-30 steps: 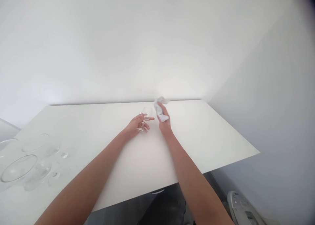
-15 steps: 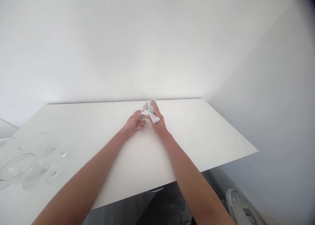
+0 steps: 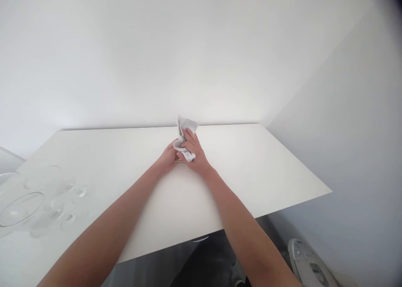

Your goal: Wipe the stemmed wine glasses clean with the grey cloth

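Right grip (image 3: 195, 155) clasping crumpled white cloth (image 3: 188, 124); left grip (image 3: 168, 157) around clear glass (image 3: 178, 161) (1 thin edge showing).

Looks forward and down from the wearer's head, close on the near side of the white tabletop (image 3: 266, 169), toward the white wall (image 3: 188, 60).

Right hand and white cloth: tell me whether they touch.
Touching. The head view shows it: the right hand lies against the white cloth, its fingers bent across the folds with no gap between.
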A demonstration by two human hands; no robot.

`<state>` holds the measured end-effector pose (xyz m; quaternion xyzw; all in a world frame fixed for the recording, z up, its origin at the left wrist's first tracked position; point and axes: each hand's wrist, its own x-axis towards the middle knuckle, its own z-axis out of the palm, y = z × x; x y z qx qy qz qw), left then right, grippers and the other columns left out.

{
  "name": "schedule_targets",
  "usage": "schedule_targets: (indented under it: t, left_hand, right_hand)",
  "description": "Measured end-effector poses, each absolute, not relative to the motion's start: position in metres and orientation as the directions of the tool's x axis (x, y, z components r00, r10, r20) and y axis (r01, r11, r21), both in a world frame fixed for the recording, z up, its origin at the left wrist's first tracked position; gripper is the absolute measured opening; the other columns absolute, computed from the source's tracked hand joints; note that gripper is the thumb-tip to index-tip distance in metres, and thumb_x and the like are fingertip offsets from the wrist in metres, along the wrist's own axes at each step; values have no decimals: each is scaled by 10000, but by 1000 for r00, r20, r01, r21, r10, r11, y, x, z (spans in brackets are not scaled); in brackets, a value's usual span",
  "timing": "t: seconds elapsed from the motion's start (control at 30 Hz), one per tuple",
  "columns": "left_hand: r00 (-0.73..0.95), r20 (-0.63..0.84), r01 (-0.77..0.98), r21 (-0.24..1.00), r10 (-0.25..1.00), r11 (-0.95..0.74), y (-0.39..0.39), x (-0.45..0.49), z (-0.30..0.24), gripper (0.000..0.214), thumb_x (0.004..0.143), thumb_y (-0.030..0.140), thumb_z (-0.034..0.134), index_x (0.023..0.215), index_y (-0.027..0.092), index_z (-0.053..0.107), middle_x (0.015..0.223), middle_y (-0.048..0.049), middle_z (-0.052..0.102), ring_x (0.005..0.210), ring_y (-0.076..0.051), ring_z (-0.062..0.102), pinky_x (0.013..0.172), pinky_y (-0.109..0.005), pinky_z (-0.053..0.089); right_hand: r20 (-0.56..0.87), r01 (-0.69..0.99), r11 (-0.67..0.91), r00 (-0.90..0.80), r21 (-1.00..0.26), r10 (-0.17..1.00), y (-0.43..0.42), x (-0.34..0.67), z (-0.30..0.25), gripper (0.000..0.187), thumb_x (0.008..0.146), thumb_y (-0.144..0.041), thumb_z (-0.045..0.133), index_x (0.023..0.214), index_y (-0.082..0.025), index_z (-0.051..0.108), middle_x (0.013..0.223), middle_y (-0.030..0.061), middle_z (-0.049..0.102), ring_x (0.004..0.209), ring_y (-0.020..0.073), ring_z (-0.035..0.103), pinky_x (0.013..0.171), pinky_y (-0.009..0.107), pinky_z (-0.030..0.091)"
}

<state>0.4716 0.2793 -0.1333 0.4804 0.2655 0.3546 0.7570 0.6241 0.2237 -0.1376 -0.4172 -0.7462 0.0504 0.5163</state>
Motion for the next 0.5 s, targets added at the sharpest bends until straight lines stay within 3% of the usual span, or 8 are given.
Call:
schedule_targets:
  t: [0.07,0.17,0.2,0.27,0.3,0.37,0.43,0.5]
  left_hand:
    - [626,-27,-283,923,779,260,281,472,-135,374,831,488,855,968,176,700,816,-23,656,683,-123,612,542,-220,498]
    - [633,4,-291,928,774,234,282,471,-135,466,864,588,802,1033,161,719,900,-58,668,712,-125,597,497,-217,481]
    - [628,1,-298,924,778,239,282,471,-134,501,865,604,795,1104,171,713,950,-66,678,725,-128,602,490,-220,482]
    - [606,-20,-315,912,795,264,281,471,-133,542,865,598,799,1218,205,680,1014,-68,691,739,-135,621,500,-235,505]
    - [591,-38,-321,905,805,278,281,471,-132,531,869,584,801,1225,212,674,1002,-61,693,728,-137,625,510,-245,517]
    - [565,-73,-324,896,822,303,281,471,-131,454,887,562,789,1137,195,691,902,-42,676,676,-130,606,524,-253,525]
    - [564,-91,-330,886,821,325,281,472,-131,455,909,616,737,1030,178,702,819,-31,641,639,-122,576,513,-241,502]
    - [589,-77,-338,881,805,331,281,472,-131,547,907,719,667,978,178,698,798,-29,616,631,-119,557,488,-225,468]
  right_hand:
    - [737,632,616,-103,-470,668,224,624,-136,156,997,-392,632,1005,-237,627,1605,126,543,1607,321,352,1332,625,160]
    - [679,535,504,194,-678,708,224,625,-137,216,1014,-458,593,1032,-242,579,1344,122,695,1317,270,629,1206,524,418]
    - [618,460,463,280,-758,734,223,626,-138,246,1021,-490,575,1061,-247,568,1209,95,725,1153,243,685,1095,469,512]
    - [515,340,412,317,-846,796,222,625,-138,293,1033,-536,545,1112,-255,574,1040,50,719,951,213,692,921,396,577]
    - [507,324,418,271,-848,818,221,624,-138,309,1032,-548,546,1120,-256,596,1052,57,715,970,221,692,920,395,578]
    - [561,359,487,139,-796,816,219,621,-136,320,1020,-550,572,1107,-255,659,1249,106,691,1210,271,655,1080,446,527]
    - [612,410,545,43,-731,790,218,619,-134,320,1011,-548,589,1103,-267,713,1476,116,596,1479,309,480,1258,510,374]
    - [611,419,545,31,-727,791,218,618,-133,351,1009,-563,582,1203,-301,714,1580,88,521,1575,303,355,1313,543,282]
